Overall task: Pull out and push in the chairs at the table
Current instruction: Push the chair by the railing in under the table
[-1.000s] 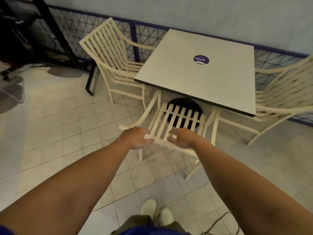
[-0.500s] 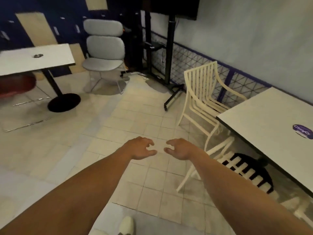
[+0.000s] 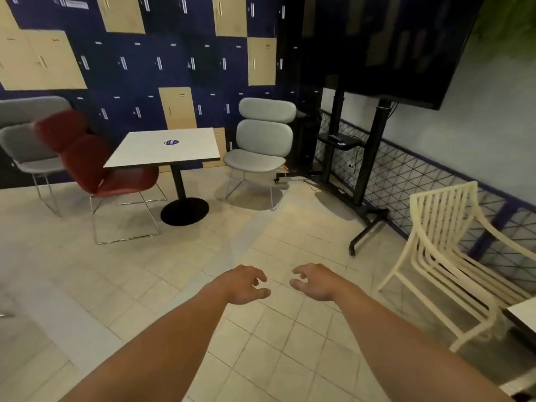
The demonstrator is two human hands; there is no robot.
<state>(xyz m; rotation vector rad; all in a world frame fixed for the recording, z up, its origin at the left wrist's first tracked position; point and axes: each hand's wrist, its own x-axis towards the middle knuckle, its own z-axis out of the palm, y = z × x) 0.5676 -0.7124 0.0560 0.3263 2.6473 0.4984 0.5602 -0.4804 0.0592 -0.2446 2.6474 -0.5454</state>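
Observation:
My left hand (image 3: 245,284) and my right hand (image 3: 314,281) hang side by side over bare floor tiles, fingers loosely curled, holding nothing. A cream slatted armchair (image 3: 443,256) stands at the right, beside the corner of a white table (image 3: 522,311) that is mostly out of frame. Farther off, a second white square table (image 3: 165,149) on a black pedestal has a red lounge chair (image 3: 95,166) at its left and a grey padded chair (image 3: 262,143) at its right. Another grey chair (image 3: 26,140) stands at the far left.
A large black screen on a wheeled stand (image 3: 371,181) stands against the right wall, its foot reaching onto the floor. Blue and beige lockers (image 3: 174,53) cover the back wall. A wire mesh panel (image 3: 406,175) runs along the right wall.
A second ago both hands gripped the back of a slatted chair tucked under the table. They have let go, and my view has swung left toward the far table.

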